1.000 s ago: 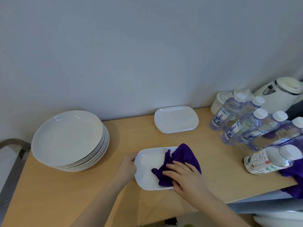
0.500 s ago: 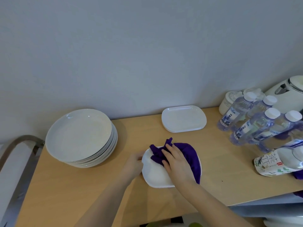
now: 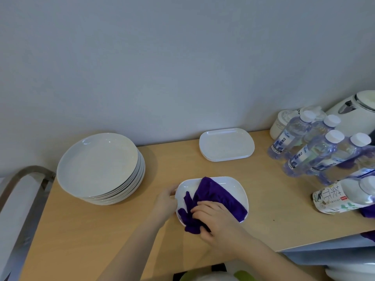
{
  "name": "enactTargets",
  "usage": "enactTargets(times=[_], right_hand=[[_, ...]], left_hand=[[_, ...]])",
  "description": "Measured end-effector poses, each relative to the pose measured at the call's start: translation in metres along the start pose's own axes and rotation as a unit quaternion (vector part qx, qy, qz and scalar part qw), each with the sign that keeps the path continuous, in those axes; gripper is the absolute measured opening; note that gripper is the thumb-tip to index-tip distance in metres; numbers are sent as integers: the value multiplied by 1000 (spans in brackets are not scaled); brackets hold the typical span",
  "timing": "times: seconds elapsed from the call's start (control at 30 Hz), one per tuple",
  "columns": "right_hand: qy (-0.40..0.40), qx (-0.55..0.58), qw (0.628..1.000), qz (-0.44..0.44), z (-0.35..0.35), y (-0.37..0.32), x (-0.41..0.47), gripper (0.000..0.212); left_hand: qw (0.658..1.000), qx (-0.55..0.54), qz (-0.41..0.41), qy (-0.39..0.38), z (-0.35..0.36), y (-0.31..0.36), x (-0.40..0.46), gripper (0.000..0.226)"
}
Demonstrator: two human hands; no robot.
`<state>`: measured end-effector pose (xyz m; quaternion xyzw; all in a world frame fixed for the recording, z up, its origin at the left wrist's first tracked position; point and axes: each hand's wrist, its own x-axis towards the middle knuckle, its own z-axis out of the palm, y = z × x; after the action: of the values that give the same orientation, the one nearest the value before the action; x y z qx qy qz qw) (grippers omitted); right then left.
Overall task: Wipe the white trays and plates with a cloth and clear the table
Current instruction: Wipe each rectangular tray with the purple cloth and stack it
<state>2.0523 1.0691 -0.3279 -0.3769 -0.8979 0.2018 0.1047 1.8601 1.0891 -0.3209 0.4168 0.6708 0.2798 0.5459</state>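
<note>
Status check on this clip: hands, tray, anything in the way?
Left hand holds white tray edge. Right hand grips purple cloth on it. Nothing blocking.

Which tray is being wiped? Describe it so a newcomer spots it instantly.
On the wooden table, look near the front edge, right of the round plate stack. The tray there lies alone, unlike the tray stack by the wall, and a purple cloth covers it.

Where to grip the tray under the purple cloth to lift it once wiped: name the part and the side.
Take the tray by its short right rim, coming from the right. That raised edge is bare. The purple cloth and the right hand cover the middle and near-left part, and the left hand already holds the left rim. The tray lies flat on the table, so fingers probably need to hook under the lip.
</note>
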Motion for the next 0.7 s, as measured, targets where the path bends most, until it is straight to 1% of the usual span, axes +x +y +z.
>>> enactTargets(times=[0.07, 0.17, 0.3, 0.43, 0.53, 0.6, 0.7], right_hand=[[-7, -11, 1000, 6, -10, 10, -10, 34], [15, -63, 997, 43, -24, 25, -23, 28], [55, -103, 989, 92, -30, 35, -27, 35], [112, -127, 976, 136, -20, 33, -5, 37], [125, -141, 965, 184, -14, 24, 10, 39], [121, -154, 961, 197, -11, 21, 12, 39], [108, -158, 962, 193, -8, 23, 8, 45]], left_hand=[[1000, 14, 16, 5, 1, 1, -1, 49], [999, 27, 31, 2, 0, 3, -1, 48], [999, 40, 21, 0, 0, 4, 0, 52], [998, 59, 25, 13, 1, 2, 2, 57], [995, 99, 9, 12, 4, 2, 0, 54], [989, 143, -13, 40, 6, -2, -4, 47], [981, 167, -43, 85, 12, -11, -12, 56]])
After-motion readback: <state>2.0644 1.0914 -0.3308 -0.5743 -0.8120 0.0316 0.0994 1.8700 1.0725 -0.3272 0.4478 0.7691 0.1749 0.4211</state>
